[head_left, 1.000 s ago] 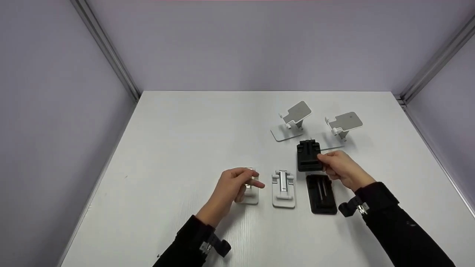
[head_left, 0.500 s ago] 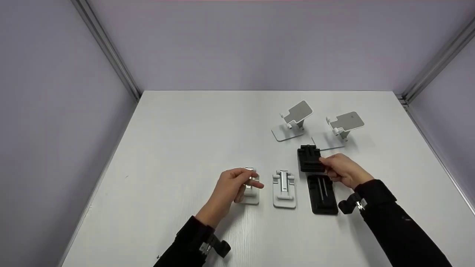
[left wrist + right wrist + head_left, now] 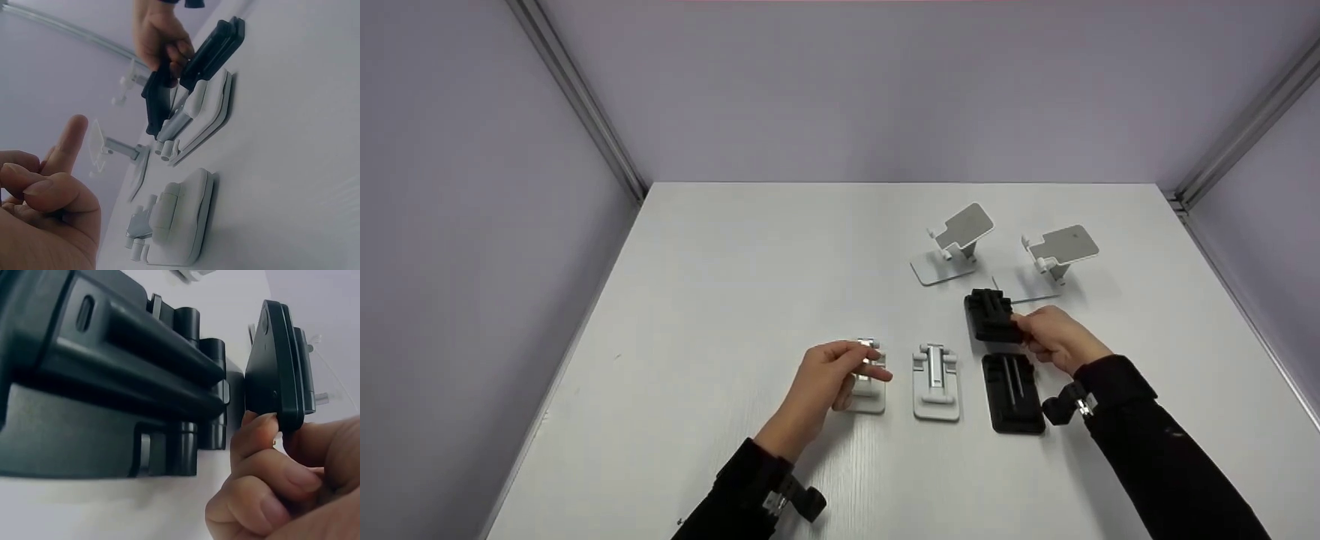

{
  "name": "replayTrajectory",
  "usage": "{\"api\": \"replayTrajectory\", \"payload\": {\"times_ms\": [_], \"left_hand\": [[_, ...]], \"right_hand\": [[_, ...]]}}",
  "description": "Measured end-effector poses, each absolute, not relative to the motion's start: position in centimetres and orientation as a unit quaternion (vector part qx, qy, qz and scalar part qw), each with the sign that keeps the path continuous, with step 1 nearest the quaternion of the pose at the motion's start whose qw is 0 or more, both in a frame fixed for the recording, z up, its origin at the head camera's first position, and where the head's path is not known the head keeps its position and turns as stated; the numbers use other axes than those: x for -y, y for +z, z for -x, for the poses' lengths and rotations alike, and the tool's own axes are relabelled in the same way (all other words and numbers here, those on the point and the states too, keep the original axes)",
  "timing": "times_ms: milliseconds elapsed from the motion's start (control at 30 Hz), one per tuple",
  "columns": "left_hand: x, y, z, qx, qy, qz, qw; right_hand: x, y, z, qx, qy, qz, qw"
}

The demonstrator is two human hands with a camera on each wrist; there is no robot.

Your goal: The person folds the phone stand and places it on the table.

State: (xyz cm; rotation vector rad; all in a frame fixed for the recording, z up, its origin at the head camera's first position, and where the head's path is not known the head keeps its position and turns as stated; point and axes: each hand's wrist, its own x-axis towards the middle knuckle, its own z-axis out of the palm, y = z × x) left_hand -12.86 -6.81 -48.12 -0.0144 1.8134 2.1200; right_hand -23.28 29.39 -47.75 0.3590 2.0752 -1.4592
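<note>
My right hand [image 3: 1056,339] pinches a folded black phone stand [image 3: 990,319] by its right edge, thumb on one face and fingers on the other in the right wrist view. The stand is tilted and overlaps the far end of a second folded black phone stand [image 3: 1012,397], which lies on the table. My left hand [image 3: 829,375] holds nothing; its fingers are loosely bent, with one pointing out. It partly hides a folded white phone stand [image 3: 870,403] in the head view. Between the hands lies another folded white phone stand [image 3: 936,382].
Two unfolded white phone stands stand farther back: one left [image 3: 964,227], one right [image 3: 1065,246] just beyond the held stand. The white table [image 3: 697,300] is bounded by pale panels [image 3: 840,90] at the back and sides.
The black stand in my right hand has turned and tilted, its near edge now slanting. The right hand has shifted slightly. My left hand stays in place.
</note>
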Motion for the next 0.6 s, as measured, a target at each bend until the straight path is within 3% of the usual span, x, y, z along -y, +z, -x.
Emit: {"api": "replayTrajectory", "payload": {"times_ms": [600], "left_hand": [[7.6, -48.2, 12.8, -0.636, 0.752, 0.007, 0.174]], "right_hand": [[-29.8, -49.4, 23.3, -0.841, -0.468, -0.135, 0.234]]}}
